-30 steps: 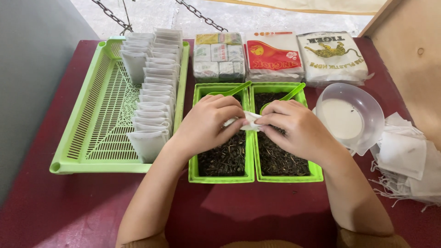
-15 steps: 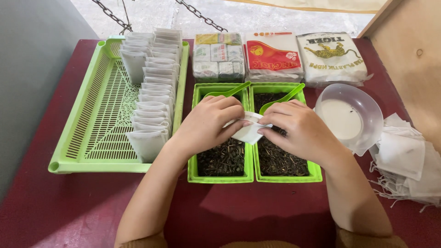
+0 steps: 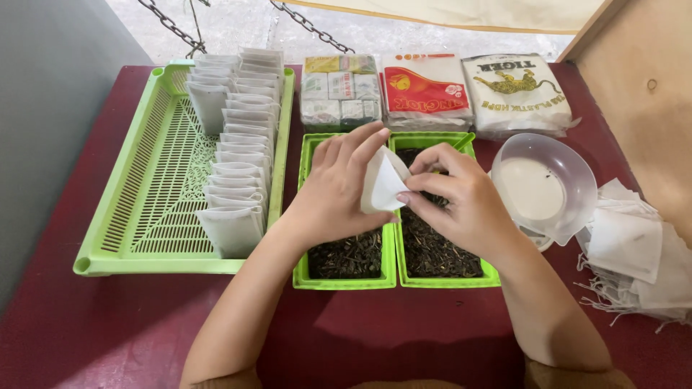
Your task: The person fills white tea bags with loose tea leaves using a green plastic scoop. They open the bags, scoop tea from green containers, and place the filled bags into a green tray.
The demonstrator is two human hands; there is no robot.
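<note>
My left hand (image 3: pixel 336 189) and my right hand (image 3: pixel 461 202) both hold a small white paper bag (image 3: pixel 382 181) above two green tubs. The left fingers wrap the bag's back and top; the right fingertips pinch its right edge. Below them the left green tub (image 3: pixel 346 272) and the right green tub (image 3: pixel 447 270) hold dark loose tea leaves. A green scoop's handle (image 3: pixel 463 140) pokes out behind my right hand in the right tub.
A large green slotted tray (image 3: pixel 144 202) at the left carries a row of filled white bags (image 3: pixel 234 166). Three packets (image 3: pixel 425 90) lie along the back. A clear plastic bowl (image 3: pixel 544 187) and a pile of empty white bags (image 3: pixel 634 252) sit at the right.
The bag was a small folded piece between my fingertips; it is now turned up and spread, with my left fingers raised around it. Both hands stay over the tubs.
</note>
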